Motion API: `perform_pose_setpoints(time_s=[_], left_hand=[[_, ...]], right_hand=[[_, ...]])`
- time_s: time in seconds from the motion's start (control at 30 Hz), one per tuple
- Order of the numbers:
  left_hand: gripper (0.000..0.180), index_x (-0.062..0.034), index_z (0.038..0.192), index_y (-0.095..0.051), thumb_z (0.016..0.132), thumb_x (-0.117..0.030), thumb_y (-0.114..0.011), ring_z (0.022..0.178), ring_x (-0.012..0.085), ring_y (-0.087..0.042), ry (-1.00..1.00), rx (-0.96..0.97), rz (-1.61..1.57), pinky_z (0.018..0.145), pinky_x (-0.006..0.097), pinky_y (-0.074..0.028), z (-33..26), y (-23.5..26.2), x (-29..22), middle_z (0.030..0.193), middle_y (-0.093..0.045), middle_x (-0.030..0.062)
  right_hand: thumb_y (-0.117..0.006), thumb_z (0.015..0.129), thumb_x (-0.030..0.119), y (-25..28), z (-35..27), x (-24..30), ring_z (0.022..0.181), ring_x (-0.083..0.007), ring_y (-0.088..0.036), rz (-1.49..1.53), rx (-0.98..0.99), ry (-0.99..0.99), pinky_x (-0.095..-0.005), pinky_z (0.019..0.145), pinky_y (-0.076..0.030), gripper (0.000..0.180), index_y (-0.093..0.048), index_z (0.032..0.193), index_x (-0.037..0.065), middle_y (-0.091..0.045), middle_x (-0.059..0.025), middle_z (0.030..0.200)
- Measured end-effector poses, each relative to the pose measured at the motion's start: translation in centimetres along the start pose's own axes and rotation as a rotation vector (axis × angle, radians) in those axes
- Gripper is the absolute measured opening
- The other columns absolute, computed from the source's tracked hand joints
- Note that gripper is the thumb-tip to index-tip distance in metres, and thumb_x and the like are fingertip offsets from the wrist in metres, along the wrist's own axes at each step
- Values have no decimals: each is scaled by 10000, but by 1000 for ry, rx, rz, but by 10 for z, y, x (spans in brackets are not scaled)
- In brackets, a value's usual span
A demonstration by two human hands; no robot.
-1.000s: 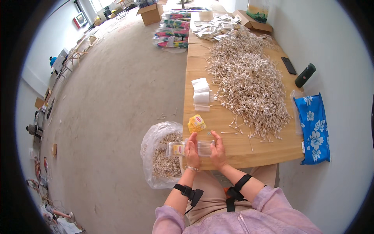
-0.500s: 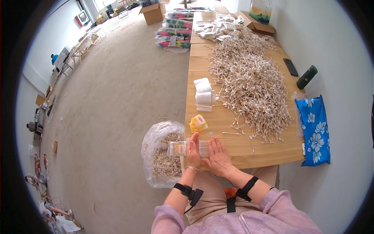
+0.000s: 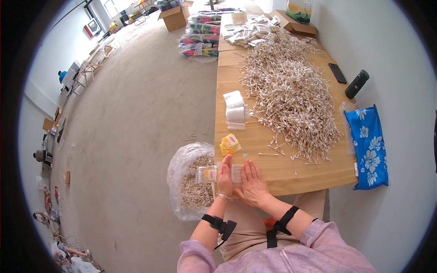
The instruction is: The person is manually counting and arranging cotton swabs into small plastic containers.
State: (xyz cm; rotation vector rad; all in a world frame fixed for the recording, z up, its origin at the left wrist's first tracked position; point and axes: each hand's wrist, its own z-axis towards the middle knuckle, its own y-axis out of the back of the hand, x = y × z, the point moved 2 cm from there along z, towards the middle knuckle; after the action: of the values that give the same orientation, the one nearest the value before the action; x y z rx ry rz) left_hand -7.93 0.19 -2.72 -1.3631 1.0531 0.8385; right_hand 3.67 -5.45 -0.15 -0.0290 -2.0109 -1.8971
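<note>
A clear flat packet of cotton swabs (image 3: 208, 174) with a yellow label lies at the near left corner of the wooden table (image 3: 282, 170). My left hand (image 3: 225, 176) rests on top of it, fingers closed over it. My right hand (image 3: 251, 184) lies flat and spread on the table, pressing against the packet's right end. A small stack of yellow labels (image 3: 230, 144) sits just beyond my hands. A big heap of loose cotton swabs (image 3: 291, 95) covers the table's middle.
A clear bag of filled packets (image 3: 193, 186) stands on the floor at the table's left. Clear empty packets (image 3: 235, 109) are stacked mid-table. A blue flowered bag (image 3: 368, 145), a dark bottle (image 3: 356, 83) and a phone (image 3: 337, 73) lie at right. Boxes and coloured bundles sit far off.
My right hand has slid from gripping the packet's right end to lying flat beside it. The left hand has stayed on the packet.
</note>
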Motion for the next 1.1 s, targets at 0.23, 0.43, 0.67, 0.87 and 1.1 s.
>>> perform_pose_setpoints(time_s=[0.23,0.43,0.67,0.87,1.1], left_hand=[[406,25,1369,-395,967,-34,-401,1330,205,-383,-7,-53,84,1121,317,-278,3,6,6,1415,-420,130],[410,17,1351,-426,943,27,-390,1309,205,-410,51,-98,60,1110,303,-304,2,-2,0,1394,-447,115],[362,7,1340,-435,1001,-107,-377,1317,210,-398,51,-128,-159,1115,322,-296,0,1,-1,1384,-458,113],[384,12,1336,-430,1022,-195,-359,1325,217,-388,32,-102,-134,1129,340,-272,1,3,2,1383,-456,118],[419,25,1331,-430,1028,-254,-356,1321,219,-390,11,-102,-151,1128,337,-274,0,5,4,1375,-462,124]], right_hand=[[-503,869,522,1,2,2,1427,-405,-36,54,-19,15,-474,1163,-40,940,-116,1421,-133,-88,-303,1502],[-520,866,472,-7,3,-7,1429,-391,-65,52,-77,0,-474,1162,-57,878,-151,1436,-85,-112,-270,1512],[-509,878,480,-2,9,-6,1436,-364,-66,-12,-32,-14,-469,1163,-46,854,-170,1446,-59,-124,-238,1524],[-496,878,514,-2,11,-5,1440,-364,-40,36,7,11,-465,1164,-26,879,-156,1455,-56,-96,-240,1533],[-570,866,335,11,-2,-8,1426,-396,-86,127,-97,-38,-487,1155,-77,813,-167,1429,-92,-142,-271,1508]])
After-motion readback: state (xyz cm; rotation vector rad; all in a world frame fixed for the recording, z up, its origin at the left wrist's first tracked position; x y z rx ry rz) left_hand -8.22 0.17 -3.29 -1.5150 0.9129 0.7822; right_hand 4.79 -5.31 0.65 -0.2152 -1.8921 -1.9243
